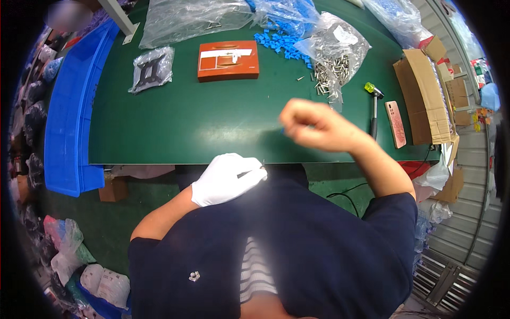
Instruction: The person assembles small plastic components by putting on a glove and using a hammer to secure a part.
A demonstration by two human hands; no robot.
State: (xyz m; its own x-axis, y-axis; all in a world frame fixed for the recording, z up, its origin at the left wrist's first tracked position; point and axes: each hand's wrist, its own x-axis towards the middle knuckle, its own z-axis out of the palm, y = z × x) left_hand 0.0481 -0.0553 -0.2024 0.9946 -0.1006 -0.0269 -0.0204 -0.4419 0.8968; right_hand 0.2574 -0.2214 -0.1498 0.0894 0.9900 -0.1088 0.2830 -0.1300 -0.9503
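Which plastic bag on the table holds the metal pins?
The clear bag at the far right, open with silver pins spilling out beside the blue parts; the others hold blue or black parts.

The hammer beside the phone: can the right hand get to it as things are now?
Probably yes. The right hand is raised just left of the hammer, with only bare green table between them; it seems to pinch something small.

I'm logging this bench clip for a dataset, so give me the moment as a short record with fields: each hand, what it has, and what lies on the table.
Left hand: white glove, at the table's near edge, pinching a small thin metal piece
Right hand: bare, closed, raised over the green table; a small blue bit shows at its fingers, blurred
Centre back: orange block
Right: bag of metal pins, loose blue parts, hammer, pink phone, cardboard box
Left: blue tray
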